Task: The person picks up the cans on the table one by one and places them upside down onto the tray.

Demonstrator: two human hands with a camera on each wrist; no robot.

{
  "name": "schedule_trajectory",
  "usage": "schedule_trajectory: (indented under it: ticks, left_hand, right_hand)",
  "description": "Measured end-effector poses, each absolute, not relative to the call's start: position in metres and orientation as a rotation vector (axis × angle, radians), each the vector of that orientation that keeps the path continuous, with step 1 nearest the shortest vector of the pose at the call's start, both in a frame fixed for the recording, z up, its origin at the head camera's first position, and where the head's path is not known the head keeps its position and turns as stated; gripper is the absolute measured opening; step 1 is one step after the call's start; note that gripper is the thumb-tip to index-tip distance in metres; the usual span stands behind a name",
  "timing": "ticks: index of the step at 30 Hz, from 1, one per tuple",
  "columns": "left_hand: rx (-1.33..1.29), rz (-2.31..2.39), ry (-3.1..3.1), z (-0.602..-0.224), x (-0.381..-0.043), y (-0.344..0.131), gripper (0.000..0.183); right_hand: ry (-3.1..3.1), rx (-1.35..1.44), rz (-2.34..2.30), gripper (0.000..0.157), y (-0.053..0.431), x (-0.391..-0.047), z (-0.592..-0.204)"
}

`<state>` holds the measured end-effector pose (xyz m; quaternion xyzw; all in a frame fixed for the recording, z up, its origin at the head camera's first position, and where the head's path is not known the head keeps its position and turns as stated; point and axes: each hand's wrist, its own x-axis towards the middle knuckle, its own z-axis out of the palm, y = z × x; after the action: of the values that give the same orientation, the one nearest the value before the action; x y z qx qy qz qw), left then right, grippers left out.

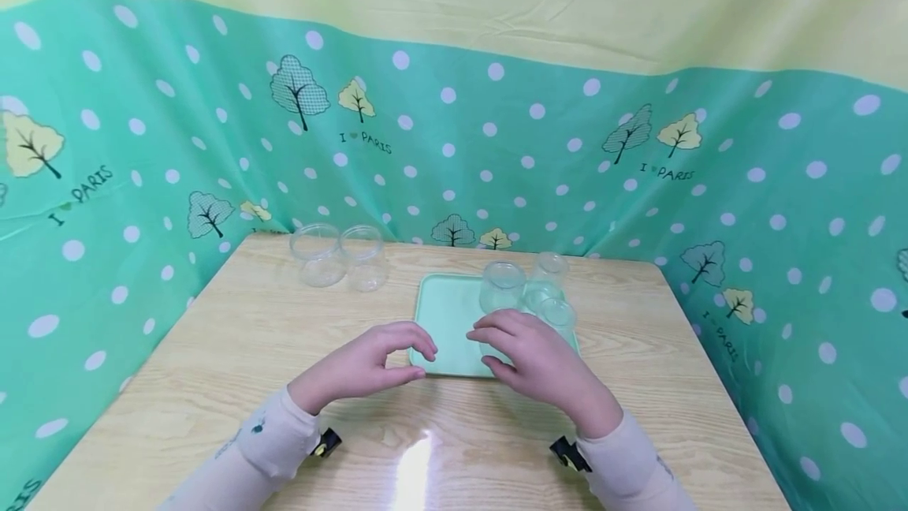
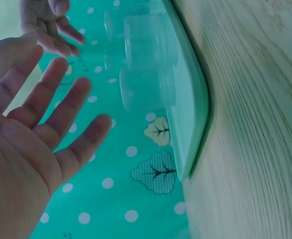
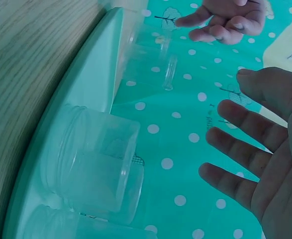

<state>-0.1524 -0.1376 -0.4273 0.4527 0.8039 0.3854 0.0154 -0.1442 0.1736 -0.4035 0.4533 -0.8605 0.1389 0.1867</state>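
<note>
A light green rectangular tray lies on the wooden table. Several clear, see-through jars stand on its right part. My left hand is raised at the tray's front left corner, fingers loosely bent and holding nothing. Above the tray's front right part hovers my right hand, also with nothing in its fingers; it partly hides the jars behind it. The right wrist view shows the spread right hand apart from the nearest clear jar. In the left wrist view, the left hand touches nothing.
Two clear containers with wide rims stand side by side at the table's back left. The wooden table is bounded at the back and sides by a green dotted cloth. A bright reflection lies near the front edge.
</note>
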Motion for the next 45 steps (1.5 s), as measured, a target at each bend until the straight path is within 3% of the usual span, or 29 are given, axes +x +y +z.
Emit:
schedule_trajectory:
  ticks: [5,11,20,28,45]
  left_hand:
    - [1.354,1.124,2.604,-0.427,-0.158,-0.143,0.028]
    - [1.225,0.718,2.759,-0.417,-0.166,-0.143,0.019]
    - [1.343,0.07,2.92,-0.396,-0.185,-0.143,0.027]
    - [1.316,-0.197,2.902,-0.372,-0.209,-0.146,0.036]
    - [1.156,-0.142,2.781,-0.342,-0.289,-0.168,0.039]
  right_hand:
    - [-2.434,1.262,0.381,0.04,0.175,-0.142,-0.401]
    - [-2.413,1.258,0.384,0.039,0.177,-0.141,-0.399]
    - [-2.424,1.271,0.381,0.038,0.178,-0.141,-0.395]
    - [-2.408,1.281,0.389,0.04,0.176,-0.138,-0.394]
    - [-2.437,1.309,0.356,0.037,0.175,-0.139,-0.398]
